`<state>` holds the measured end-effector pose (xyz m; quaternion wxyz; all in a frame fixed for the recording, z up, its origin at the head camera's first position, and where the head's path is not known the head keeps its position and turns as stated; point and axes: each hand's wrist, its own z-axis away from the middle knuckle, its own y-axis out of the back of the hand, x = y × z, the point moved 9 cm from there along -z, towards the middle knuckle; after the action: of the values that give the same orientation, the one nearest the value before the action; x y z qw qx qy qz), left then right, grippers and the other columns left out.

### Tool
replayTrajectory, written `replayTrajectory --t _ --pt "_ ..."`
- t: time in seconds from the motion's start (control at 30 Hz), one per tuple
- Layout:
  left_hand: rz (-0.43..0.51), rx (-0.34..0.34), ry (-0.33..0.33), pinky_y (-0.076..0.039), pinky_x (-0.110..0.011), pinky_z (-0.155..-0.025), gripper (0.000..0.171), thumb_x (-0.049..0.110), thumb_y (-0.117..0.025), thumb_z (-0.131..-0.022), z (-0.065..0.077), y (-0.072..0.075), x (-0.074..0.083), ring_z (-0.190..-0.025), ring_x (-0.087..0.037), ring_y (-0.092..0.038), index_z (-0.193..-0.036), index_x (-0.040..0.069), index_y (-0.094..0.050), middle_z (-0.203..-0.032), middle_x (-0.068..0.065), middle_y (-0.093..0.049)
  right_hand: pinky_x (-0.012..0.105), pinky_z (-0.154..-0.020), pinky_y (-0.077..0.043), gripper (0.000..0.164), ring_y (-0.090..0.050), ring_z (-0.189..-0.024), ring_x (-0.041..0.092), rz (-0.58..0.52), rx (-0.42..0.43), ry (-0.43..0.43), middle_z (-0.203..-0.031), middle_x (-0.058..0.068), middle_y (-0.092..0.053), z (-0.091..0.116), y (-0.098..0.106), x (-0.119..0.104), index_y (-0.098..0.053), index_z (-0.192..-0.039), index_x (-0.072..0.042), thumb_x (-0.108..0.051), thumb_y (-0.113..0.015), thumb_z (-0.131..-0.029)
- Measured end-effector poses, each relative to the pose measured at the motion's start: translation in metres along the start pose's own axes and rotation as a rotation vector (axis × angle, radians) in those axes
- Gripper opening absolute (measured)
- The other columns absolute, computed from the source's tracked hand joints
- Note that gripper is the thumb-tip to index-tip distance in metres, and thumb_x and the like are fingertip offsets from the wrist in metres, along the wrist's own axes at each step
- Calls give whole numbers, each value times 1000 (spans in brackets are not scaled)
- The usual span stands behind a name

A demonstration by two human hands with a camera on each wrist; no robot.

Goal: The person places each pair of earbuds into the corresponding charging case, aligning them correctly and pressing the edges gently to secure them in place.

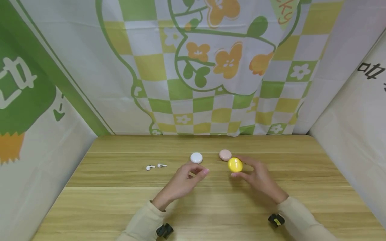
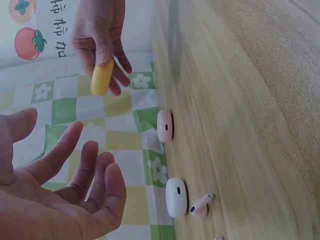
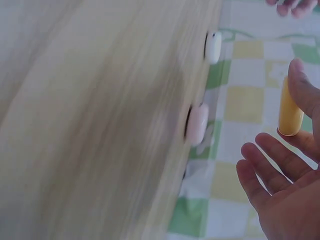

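My right hand [image 1: 261,177] pinches a glossy yellow round earbud case [image 1: 235,165] between thumb and forefinger. The right wrist view shows this yellow case [image 3: 290,112] edge-on, with the other fingers spread away from it. My left hand [image 1: 184,180] holds nothing; its fingers [image 2: 85,170] are loosely bent and apart from the thumb. Just beyond it, a white round case [image 1: 196,158] sits on the table. A pink round case [image 1: 225,154] lies behind the yellow one, which is raised above the tabletop in the left wrist view.
Two white earbuds [image 1: 150,167] lie to the left of the white case on the wooden table [image 1: 114,201]. A patterned cloth [image 1: 199,107] hangs along the table's back edge, with printed cloth at both sides. Each sleeve has a small black device [image 1: 165,231] near the wrist.
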<state>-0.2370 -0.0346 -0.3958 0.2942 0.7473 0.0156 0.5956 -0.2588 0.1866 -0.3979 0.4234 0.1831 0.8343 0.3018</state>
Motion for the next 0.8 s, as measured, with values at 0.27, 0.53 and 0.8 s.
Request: replayTrajectory --t 0.27,0.53,0.8 --pt "15 15 5 -52 -40 -88 30 33 -59 -104 1 4 -2 -99 -17 -61 -112 8 -74 -110 -2 -66 56 -98 -50 60 -61 -119 41 -2 -35 -225 -129 21 -66 1 14 47 -65 -132 1 -22 -87 -81" --pt "6 45 16 -52 -41 -88 33 34 -60 -104 5 15 -8 -103 -19 -62 -115 6 -73 -113 -3 -68 56 -97 -50 63 -60 -120 45 -2 -81 -341 -134 24 -62 1 20 84 -59 -138 2 -26 -83 -87" --pt "-14 80 68 -53 -40 -89 28 34 -61 -103 10 25 -16 -99 -19 -61 -111 10 -73 -108 -1 -66 55 -95 -52 58 -62 -117 44 27 -97 -362 -131 27 -62 -6 24 103 -62 -134 5 -23 -82 -87"
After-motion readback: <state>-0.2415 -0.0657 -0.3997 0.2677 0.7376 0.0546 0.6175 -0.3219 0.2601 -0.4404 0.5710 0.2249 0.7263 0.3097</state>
